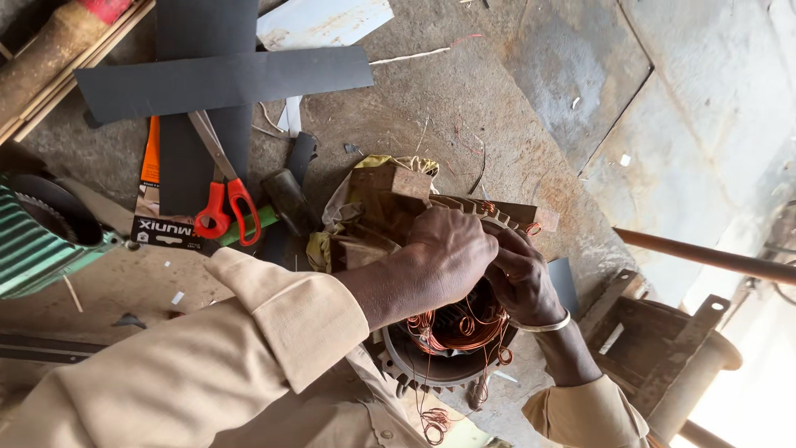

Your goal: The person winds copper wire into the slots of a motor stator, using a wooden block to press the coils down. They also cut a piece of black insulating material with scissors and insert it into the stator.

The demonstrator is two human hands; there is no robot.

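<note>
A round finned metal motor stator (431, 369) stands on the workbench with loops of copper winding wire (460, 328) spilling from its bore. My left hand (444, 253) curls over its far rim, fingers closed on the wire there. My right hand (522, 278), with a metal bangle on the wrist, meets it at the same rim and pinches the copper wire. Both sleeves are tan. What the fingertips hold exactly is hidden under the knuckles.
Red-handled scissors (224, 207) lie on black sheet strips (224, 79) at the left. A green finned motor housing (33, 241) sits at the far left. A black-handled tool (288, 199) and wooden blocks (390, 187) lie behind the stator. A rusty pipe (705, 255) crosses at the right.
</note>
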